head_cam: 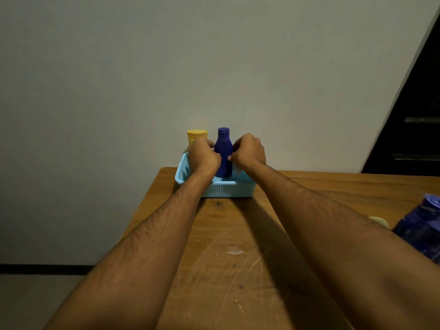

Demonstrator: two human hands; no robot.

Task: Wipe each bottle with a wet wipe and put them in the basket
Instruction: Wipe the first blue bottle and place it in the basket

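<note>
A dark blue bottle (223, 148) stands upright in the light blue basket (220, 189) at the far end of the table. A yellow bottle (196, 135) stands behind my left hand, also in the basket. My left hand (203, 156) has its fingers curled against the blue bottle's left side. My right hand (248, 151) grips the bottle's right side with curled fingers. A bit of white, perhaps the wipe (238, 171), shows under my right hand.
The wooden table (228, 246) is scratched and stained. A dark blue wrinkled pack (422, 225) lies at the right edge with a pale object (378, 221) beside it. A grey wall stands right behind the basket. The table's left edge drops to the floor.
</note>
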